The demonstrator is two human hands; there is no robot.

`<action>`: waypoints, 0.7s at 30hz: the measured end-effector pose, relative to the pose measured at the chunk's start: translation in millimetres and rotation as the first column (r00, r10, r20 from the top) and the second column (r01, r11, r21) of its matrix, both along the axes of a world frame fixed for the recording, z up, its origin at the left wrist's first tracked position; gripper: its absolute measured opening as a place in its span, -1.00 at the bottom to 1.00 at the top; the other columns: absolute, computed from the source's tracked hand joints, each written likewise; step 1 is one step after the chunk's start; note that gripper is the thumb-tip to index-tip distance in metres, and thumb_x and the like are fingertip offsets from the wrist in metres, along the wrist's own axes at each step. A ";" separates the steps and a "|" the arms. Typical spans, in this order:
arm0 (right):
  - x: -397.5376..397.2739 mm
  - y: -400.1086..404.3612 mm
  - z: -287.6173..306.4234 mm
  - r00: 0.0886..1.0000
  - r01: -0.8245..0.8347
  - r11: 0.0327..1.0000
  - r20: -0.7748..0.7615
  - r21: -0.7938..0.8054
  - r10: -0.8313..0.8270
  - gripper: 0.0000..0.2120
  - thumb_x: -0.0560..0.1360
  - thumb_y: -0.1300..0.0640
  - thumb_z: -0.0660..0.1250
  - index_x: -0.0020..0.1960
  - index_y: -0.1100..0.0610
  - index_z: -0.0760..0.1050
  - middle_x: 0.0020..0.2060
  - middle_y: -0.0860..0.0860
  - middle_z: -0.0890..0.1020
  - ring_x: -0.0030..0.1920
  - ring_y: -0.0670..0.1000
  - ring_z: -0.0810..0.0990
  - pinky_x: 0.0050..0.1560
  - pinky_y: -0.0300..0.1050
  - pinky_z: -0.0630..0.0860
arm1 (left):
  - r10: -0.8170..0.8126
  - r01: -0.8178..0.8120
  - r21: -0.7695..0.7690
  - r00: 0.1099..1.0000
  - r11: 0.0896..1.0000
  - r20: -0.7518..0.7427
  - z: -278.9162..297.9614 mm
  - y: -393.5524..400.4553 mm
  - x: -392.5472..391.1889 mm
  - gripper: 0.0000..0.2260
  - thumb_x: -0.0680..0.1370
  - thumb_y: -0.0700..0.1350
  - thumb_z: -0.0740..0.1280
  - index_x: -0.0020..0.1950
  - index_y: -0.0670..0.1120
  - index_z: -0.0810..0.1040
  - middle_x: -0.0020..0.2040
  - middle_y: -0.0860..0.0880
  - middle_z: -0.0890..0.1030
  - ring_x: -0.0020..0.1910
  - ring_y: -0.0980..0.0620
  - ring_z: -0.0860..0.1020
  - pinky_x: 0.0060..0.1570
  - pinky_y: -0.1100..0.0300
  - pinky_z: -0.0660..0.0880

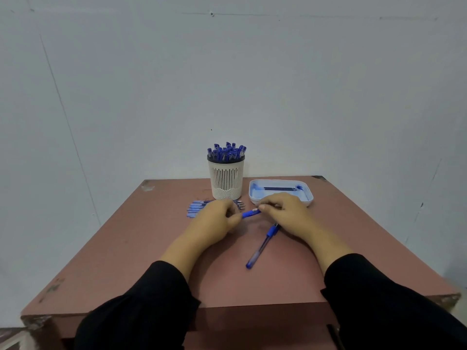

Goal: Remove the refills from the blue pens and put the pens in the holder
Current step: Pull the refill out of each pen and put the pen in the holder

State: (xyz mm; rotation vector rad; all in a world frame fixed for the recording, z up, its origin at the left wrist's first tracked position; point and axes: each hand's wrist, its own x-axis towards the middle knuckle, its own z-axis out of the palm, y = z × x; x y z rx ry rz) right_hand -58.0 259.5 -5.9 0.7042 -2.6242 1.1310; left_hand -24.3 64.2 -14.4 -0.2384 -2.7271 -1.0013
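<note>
Blue pen [250, 213], before the holder [226, 178]: left hand [214, 223] and right hand [283, 213] both pinch it, apparently unscrewing; next, draw out the refill.

A blue pen [250, 213] is held level just above the table [141, 248], its two ends pinched between the left hand [214, 222] and the right hand [285, 213], so only its blue middle part shows. A second blue pen [262, 246] lies flat on the table nearer the person, slanted, with its capped end toward the person and its rubber section under the right hand. A row of more blue pens [199, 209] lies side by side behind the left hand. The white slotted holder [226, 179] stands upright at the table's far edge, packed with blue pens [226, 151] cap-up. Just right of it, a pale blue tray [280, 194] holds thin dark refills [279, 188] lying lengthwise.
</note>
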 end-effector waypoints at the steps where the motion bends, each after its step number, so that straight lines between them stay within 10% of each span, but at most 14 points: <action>1: 1.1 -1.7 0.6 1.000 -0.007 1.000 -0.021 0.002 0.007 -0.87 0.51 0.14 0.35 -0.02 0.06 0.68 -0.19 -0.14 0.63 -0.09 -0.17 0.55 0.04 -0.19 0.46 | -0.008 0.007 -0.042 1.000 0.999 -0.025 -1.2 -4.2 -0.8 -0.98 0.52 -0.09 0.28 -0.10 0.02 0.49 -0.23 0.06 0.60 -0.19 -0.01 0.57 -0.07 -0.02 0.53; 5: -0.3 -8.8 -1.0 0.999 -0.003 0.996 -0.040 -0.093 -0.001 -0.82 0.44 0.12 0.45 0.02 -0.05 0.66 -0.11 -0.20 0.56 0.02 -0.22 0.52 0.11 -0.28 0.42 | -0.068 -0.038 -0.385 0.964 0.922 -0.257 -4.6 -13.6 -2.4 -0.72 0.58 0.12 0.15 0.25 0.15 0.47 0.01 0.10 0.57 0.01 0.06 0.52 -0.07 0.13 0.45; 21: -19.3 -17.0 0.3 0.986 -0.042 0.999 -0.163 -0.027 0.037 -0.87 0.47 0.16 0.41 -0.05 -0.02 0.69 -0.21 -0.22 0.60 -0.02 -0.17 0.45 0.03 -0.30 0.34 | -0.140 -0.281 -0.517 0.761 0.809 -0.633 -6.4 -6.1 -26.2 -0.67 0.55 0.14 0.11 -0.22 0.05 0.59 -0.49 0.03 0.41 -0.52 -0.01 0.42 -0.58 0.25 0.19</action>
